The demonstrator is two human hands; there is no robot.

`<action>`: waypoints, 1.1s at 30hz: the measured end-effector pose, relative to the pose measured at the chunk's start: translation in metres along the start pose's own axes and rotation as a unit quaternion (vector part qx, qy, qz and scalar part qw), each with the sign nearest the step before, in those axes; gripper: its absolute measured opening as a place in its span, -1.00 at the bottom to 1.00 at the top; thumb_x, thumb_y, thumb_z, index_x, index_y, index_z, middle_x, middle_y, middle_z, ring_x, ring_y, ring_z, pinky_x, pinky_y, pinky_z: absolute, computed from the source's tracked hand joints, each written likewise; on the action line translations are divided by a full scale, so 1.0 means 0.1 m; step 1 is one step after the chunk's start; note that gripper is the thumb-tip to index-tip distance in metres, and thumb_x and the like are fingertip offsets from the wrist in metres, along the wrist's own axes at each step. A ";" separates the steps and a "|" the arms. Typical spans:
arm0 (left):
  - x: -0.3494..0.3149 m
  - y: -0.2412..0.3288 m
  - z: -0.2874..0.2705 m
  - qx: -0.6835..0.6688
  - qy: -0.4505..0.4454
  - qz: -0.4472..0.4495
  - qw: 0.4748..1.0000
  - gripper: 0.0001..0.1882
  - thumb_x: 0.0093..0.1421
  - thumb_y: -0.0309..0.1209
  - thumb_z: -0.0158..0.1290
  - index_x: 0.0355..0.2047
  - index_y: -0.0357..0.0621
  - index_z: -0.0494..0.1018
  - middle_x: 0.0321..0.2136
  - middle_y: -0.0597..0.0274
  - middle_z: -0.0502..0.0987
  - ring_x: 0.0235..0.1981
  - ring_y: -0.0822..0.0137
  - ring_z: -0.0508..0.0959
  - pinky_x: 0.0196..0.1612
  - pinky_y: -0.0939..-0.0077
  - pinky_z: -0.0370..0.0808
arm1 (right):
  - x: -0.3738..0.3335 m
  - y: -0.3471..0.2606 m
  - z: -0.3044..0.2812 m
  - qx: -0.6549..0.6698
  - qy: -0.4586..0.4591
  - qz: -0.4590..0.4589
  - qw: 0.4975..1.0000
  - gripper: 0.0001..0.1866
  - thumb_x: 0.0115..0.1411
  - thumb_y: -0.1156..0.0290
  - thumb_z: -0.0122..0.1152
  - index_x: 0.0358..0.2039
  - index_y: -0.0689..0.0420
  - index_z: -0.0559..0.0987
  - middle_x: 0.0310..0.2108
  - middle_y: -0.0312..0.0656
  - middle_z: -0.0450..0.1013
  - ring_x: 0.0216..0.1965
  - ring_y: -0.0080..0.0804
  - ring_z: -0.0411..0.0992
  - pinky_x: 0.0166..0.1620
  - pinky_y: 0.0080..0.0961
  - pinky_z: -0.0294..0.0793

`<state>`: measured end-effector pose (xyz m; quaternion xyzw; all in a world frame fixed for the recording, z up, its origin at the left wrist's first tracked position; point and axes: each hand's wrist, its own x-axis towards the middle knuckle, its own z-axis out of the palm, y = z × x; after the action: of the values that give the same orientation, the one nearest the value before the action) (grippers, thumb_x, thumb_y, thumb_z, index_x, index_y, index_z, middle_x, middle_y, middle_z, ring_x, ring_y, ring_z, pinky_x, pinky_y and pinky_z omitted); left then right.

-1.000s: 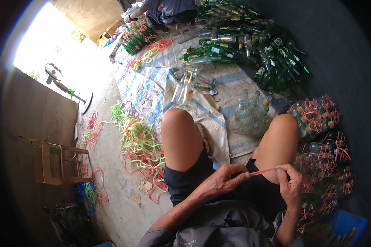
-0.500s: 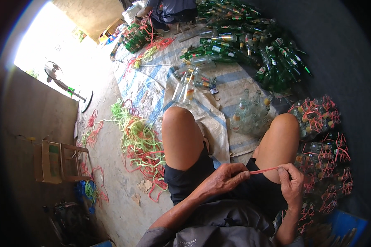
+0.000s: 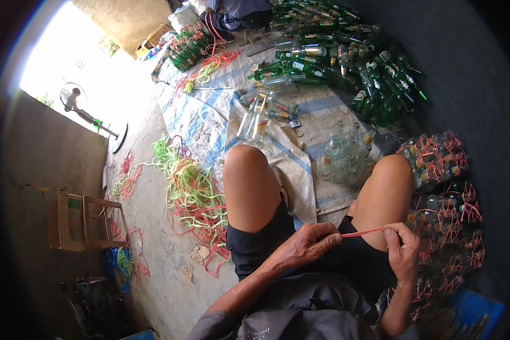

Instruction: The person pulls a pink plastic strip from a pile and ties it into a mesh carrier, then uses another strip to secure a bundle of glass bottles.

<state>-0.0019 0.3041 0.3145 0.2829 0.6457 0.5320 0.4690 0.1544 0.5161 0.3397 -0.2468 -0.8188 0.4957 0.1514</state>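
Observation:
A red plastic strap (image 3: pixel 364 233) is stretched between my two hands above my lap. My left hand (image 3: pixel 311 242) is closed on one end, thumb on top. My right hand (image 3: pixel 401 249) pinches the other end between thumb and fingers. Beyond my right knee, several clear glass bottles (image 3: pixel 345 152) stand grouped on a striped woven sheet (image 3: pixel 323 107). To the right of my right hand are stacked bundles of bottles tied with red strap (image 3: pixel 436 221). A tangled heap of green and red straps (image 3: pixel 195 192) lies on the floor left of my left knee.
Loose clear bottles (image 3: pixel 253 122) lie ahead on the sheet. A large pile of green bottles (image 3: pixel 323 54) spreads at the far right. Another person (image 3: pixel 235 16) sits at the back beside bundled green bottles (image 3: pixel 190 50). A fan (image 3: pixel 93 119) and a wooden chair (image 3: pixel 102 224) stand left.
My hands keep the strap taut and have hardly shifted. At the back, the other person's arm has moved out of its earlier place above the green bundle.

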 end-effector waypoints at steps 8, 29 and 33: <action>0.00 -0.03 0.00 0.010 -0.012 0.002 1.000 -0.59 0.42 -0.11 0.00 -0.25 -0.28 0.52 -0.54 0.35 0.43 -0.45 0.53 0.36 -0.38 0.52 0.35 | -0.01 -0.01 0.00 0.009 0.003 0.000 1.000 -0.82 0.35 0.43 0.13 -0.36 0.27 0.54 -0.58 -0.29 0.37 -0.52 -0.61 0.27 -0.43 -0.56 0.30; -0.03 -0.04 -0.03 0.012 -0.023 -0.003 1.000 -0.62 0.44 -0.15 -0.02 -0.24 -0.28 0.52 -0.46 0.32 0.48 -0.37 0.52 0.40 -0.28 0.53 0.38 | -0.01 -0.01 -0.01 -0.005 0.002 0.019 1.000 -0.81 0.33 0.42 0.14 -0.36 0.29 0.54 -0.58 -0.24 0.41 -0.51 -0.58 0.32 -0.40 -0.55 0.33; -0.03 -0.03 -0.04 0.023 -0.030 0.000 0.999 -0.62 0.44 -0.16 -0.03 -0.21 -0.29 0.51 -0.45 0.29 0.48 -0.37 0.50 0.41 -0.27 0.51 0.40 | 0.00 -0.02 0.02 -0.007 0.006 0.004 1.000 -0.81 0.34 0.42 0.13 -0.36 0.29 0.54 -0.58 -0.26 0.39 -0.50 -0.60 0.30 -0.40 -0.56 0.32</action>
<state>-0.0037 0.2988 0.3130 0.3096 0.6435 0.5082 0.4814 0.1529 0.5141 0.3411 -0.2545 -0.8205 0.4886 0.1527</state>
